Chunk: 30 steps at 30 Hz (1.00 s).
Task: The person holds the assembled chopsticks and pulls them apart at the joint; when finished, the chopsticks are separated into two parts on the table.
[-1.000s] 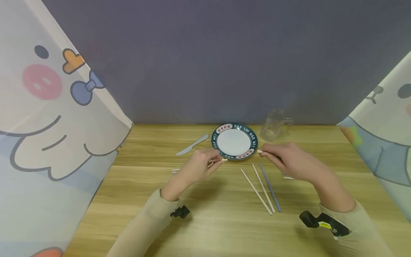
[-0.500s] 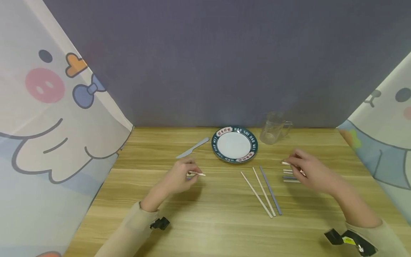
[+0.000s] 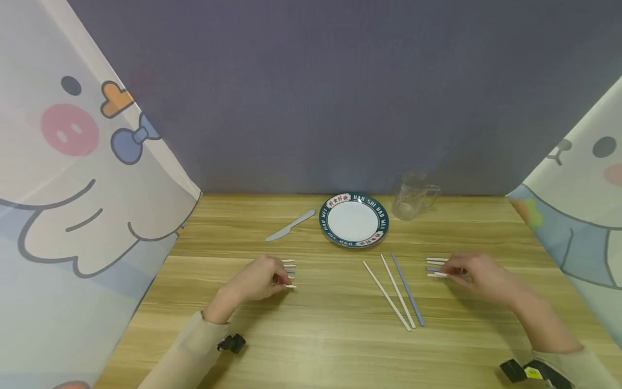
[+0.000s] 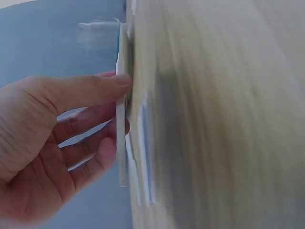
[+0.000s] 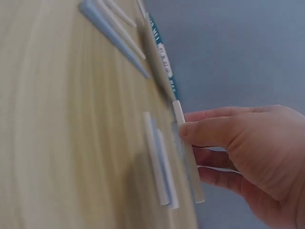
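Note:
My left hand [image 3: 264,278] pinches a short white stick [image 4: 122,162] between thumb and fingers, low over the left part of the table. Right by it lies a row of short white and blue sticks [image 3: 290,266], partly hidden behind the hand in the head view. On the right side, my right hand [image 3: 478,273] likewise pinches a short white stick [image 5: 194,179]. Beside those fingers is a second row of short white and blue sticks [image 3: 437,260], its right ends covered by the hand. Between the hands lie two long white sticks [image 3: 386,296] and a long blue stick [image 3: 407,290].
A white plate [image 3: 352,221] with a dark green lettered rim stands at the back middle of the wooden table [image 3: 320,346]. Left of it lies a pale blue-grey knife [image 3: 290,225]; right of it stands a clear mug [image 3: 407,201]. A grey wall [image 3: 340,97] closes the back.
From beside the plate, the left hand has moved left and nearer, the right hand right and nearer, each carrying its short white stick to a row. Plate, knife, mug and long sticks have stayed.

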Tool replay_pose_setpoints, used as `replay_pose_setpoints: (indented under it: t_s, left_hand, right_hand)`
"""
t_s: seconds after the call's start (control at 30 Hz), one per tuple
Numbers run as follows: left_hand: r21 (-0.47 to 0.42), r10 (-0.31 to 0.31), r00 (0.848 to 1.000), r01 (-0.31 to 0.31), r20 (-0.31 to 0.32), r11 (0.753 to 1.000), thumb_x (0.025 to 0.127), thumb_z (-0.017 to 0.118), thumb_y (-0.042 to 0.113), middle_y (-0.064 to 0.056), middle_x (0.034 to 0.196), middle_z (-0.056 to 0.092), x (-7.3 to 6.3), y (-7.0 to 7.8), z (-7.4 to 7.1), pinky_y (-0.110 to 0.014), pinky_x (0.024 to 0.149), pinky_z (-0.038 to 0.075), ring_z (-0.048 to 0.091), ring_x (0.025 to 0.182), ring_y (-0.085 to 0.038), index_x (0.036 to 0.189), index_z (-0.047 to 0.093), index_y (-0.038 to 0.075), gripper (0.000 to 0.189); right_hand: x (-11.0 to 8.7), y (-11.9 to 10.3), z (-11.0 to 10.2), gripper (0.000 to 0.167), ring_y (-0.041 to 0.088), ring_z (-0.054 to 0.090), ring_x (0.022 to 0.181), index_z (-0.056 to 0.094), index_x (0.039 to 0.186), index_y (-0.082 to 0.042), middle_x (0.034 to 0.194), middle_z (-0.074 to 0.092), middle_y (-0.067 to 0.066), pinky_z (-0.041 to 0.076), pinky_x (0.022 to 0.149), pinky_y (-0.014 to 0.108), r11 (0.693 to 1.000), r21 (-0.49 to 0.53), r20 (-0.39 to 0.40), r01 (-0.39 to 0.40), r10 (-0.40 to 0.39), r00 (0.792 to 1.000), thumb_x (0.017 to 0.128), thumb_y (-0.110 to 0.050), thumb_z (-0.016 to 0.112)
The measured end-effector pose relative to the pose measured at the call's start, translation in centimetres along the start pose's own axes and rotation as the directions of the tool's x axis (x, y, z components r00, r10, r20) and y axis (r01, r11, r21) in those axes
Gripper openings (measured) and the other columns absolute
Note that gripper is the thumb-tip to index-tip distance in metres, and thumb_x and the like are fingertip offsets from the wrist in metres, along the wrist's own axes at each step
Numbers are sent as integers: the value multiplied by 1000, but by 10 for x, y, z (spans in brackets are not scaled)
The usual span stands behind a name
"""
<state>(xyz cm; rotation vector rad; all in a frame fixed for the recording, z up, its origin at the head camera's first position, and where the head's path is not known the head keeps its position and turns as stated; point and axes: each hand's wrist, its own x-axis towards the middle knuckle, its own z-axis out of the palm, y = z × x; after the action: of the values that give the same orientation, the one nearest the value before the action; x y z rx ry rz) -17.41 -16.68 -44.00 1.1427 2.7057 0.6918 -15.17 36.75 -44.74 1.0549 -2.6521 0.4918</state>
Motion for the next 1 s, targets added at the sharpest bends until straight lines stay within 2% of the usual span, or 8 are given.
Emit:
replay_pose_setpoints:
  t_s: [0.17, 0.5, 0.63, 0.77, 1.0]
  left_hand:
    - [-25, -48, 998, 49, 49, 998, 88, 84, 1, 3, 87, 77, -4, -9, 3, -15, 68, 54, 60, 74, 4, 89, 84, 10, 9]
    - [2, -86, 994, 86, 61, 996, 89, 85, 4, 4, 89, 78, 0, -13, 7, -16, 69, 54, 62, 75, 2, 90, 84, 13, 9]
    - [15, -100, 993, 100, 57, 995, 89, 85, 5, 3, 89, 78, 0, -12, 7, -16, 68, 53, 60, 75, 2, 90, 84, 12, 7]
    - [25, -123, 991, 122, 44, 992, 89, 84, 5, 3, 89, 77, 0, -11, 7, -17, 68, 53, 59, 74, 2, 90, 83, 12, 7]
    - [47, -115, 993, 114, 21, 992, 88, 86, 6, 6, 87, 77, 2, -12, 8, -17, 68, 53, 60, 74, 2, 89, 83, 15, 9]
  right_hand:
    - [-7, 6, 10, 29, -11, 52, 77, 78, 93, -18, 85, 64, -19, 50, 59, 20, 999, 24, 16, -23, 22, 1000, 76, 3, 89]
    - [-10, 11, 19, 32, -11, 56, 77, 77, 90, -21, 86, 67, -16, 51, 61, 17, 999, 28, 3, -19, 19, 1000, 74, 5, 89]
    - [-11, 12, 23, 31, -11, 56, 78, 77, 90, -19, 86, 68, -14, 52, 61, 17, 999, 32, 7, -13, 13, 1000, 74, 5, 89]
    - [-12, 10, 22, 28, -11, 56, 77, 77, 91, -18, 86, 68, -13, 53, 60, 20, 998, 43, 38, -42, 40, 998, 76, 3, 89]
    - [-13, 8, 22, 26, -11, 58, 78, 77, 92, -19, 87, 69, -12, 55, 61, 20, 996, 57, 54, -75, 72, 996, 79, 1, 89]
